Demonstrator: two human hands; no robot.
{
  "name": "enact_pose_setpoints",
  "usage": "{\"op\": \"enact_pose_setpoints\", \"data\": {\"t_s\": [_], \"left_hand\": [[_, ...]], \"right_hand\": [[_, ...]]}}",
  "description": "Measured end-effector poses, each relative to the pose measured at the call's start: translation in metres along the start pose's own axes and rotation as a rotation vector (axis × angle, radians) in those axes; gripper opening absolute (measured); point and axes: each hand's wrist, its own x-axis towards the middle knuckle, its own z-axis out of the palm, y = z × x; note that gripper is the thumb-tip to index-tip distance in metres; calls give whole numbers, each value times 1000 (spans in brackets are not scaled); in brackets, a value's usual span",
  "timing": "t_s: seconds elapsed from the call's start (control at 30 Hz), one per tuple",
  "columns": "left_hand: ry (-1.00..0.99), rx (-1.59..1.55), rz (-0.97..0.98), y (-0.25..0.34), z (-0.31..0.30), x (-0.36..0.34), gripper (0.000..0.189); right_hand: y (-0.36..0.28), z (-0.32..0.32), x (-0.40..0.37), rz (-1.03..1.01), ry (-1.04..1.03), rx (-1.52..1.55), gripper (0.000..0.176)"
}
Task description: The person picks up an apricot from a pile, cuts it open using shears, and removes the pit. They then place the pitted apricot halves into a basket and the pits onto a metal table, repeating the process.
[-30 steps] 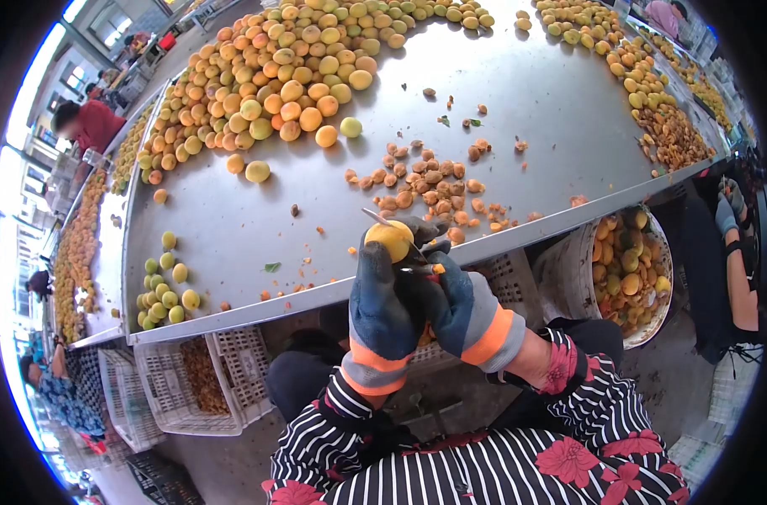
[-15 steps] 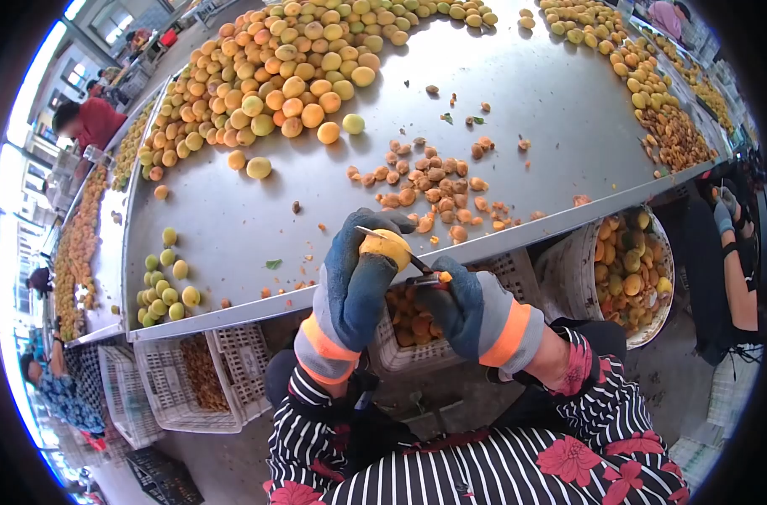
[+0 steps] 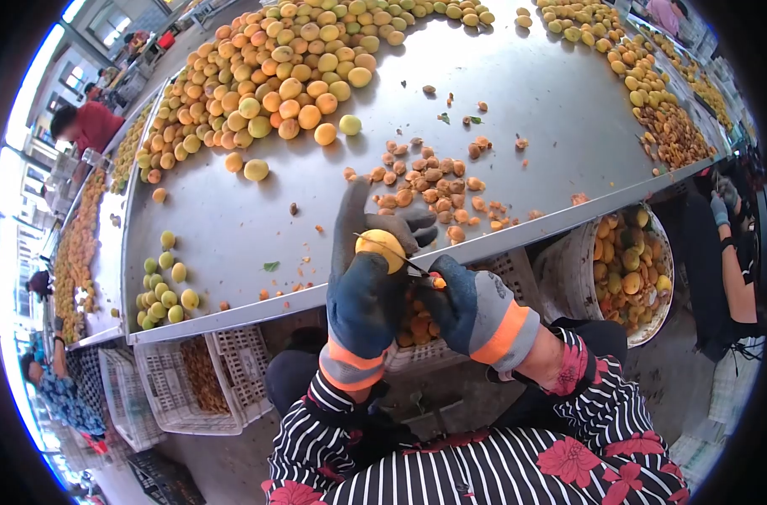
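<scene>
My left hand [image 3: 371, 295], in a blue-grey glove with an orange band, holds a yellow apricot [image 3: 378, 244]. One finger stretches up and others reach behind the fruit. In my right hand [image 3: 467, 311], gloved the same way, is a small knife [image 3: 414, 268], its dark thin blade lying against the apricot. A bit of orange flesh shows by the right thumb; the knife's handle is mostly hidden by the fingers. Just beyond my hands, several apricot stones [image 3: 434, 181] lie on the metal table [image 3: 518, 84].
Apricots are heaped [image 3: 265, 76] at the table's far left, and greenish ones [image 3: 160, 295] lie near the left corner. A crate of fruit [image 3: 413, 358] stands below my hands. To the right is a bucket of apricots [image 3: 631, 278]; to the left are white crates [image 3: 240, 370]. Co-workers sit at both sides.
My left hand has turned and opened its grip somewhat, one finger now pointing up. The apricot has rolled against the blade. My right hand has barely moved.
</scene>
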Motion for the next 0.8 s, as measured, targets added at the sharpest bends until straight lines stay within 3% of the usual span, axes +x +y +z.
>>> {"op": "enact_pose_setpoints", "data": {"t_s": [0.13, 0.27, 0.37, 0.43, 0.57, 0.7, 0.8], "left_hand": [[5, 383, 120, 8, -2, 3, 75], [109, 456, 107, 17, 10, 5, 84], [-2, 503, 123, 17, -5, 5, 84], [41, 350, 73, 15, -3, 5, 83], [201, 8, 7, 19, 10, 7, 80], [1, 429, 152, 9, 15, 3, 83], [-301, 648, 183, 3, 15, -5, 91]], "right_hand": [[4, 1, -1, -79, -6, -22, 22], [6, 4, -1, 27, -37, 33, 22], [5, 2, -1, 10, -17, -12, 22], [6, 1, 0, -42, 18, -49, 20], [0, -1, -4, 102, 160, 493, 17], [-6, -13, 12, 276, 255, 775, 20], [-10, -6, 15, 204, 221, 808, 27]]}}
